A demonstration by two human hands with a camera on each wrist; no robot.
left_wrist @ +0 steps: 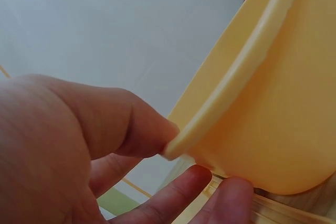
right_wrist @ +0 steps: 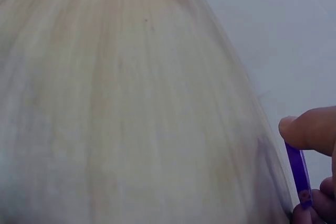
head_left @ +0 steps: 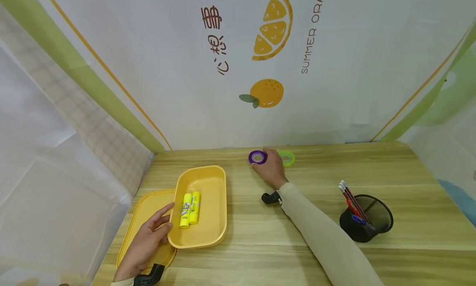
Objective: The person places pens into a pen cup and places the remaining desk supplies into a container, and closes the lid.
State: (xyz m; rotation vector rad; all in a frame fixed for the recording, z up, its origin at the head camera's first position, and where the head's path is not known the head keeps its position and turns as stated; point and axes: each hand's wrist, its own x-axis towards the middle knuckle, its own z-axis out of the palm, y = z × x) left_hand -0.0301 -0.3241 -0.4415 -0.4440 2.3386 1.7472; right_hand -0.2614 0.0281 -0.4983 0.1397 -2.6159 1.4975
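Note:
My left hand [head_left: 146, 241] is at the left side of a yellow plastic box [head_left: 210, 203]. In the left wrist view its thumb lies on the box rim [left_wrist: 231, 93], with fingertips against the outer wall below. Two yellow glue sticks [head_left: 190, 210] lie side by side inside the box. Near the back of the table, my right hand [head_left: 272, 170] pinches a purple tape roll [head_left: 253, 162] between thumb and fingers; the right wrist view shows the roll [right_wrist: 298, 174] edge-on. A green tape roll [head_left: 291, 158] lies just right of that hand, partly hidden by it.
Under the left hand lies a yellow lid [head_left: 139, 207], partly covered by the box. A black mesh pen holder [head_left: 353, 229] with pencils and a red-and-blue item stands tilted at the right. A printed curtain [head_left: 208, 120] hangs behind the table's back edge.

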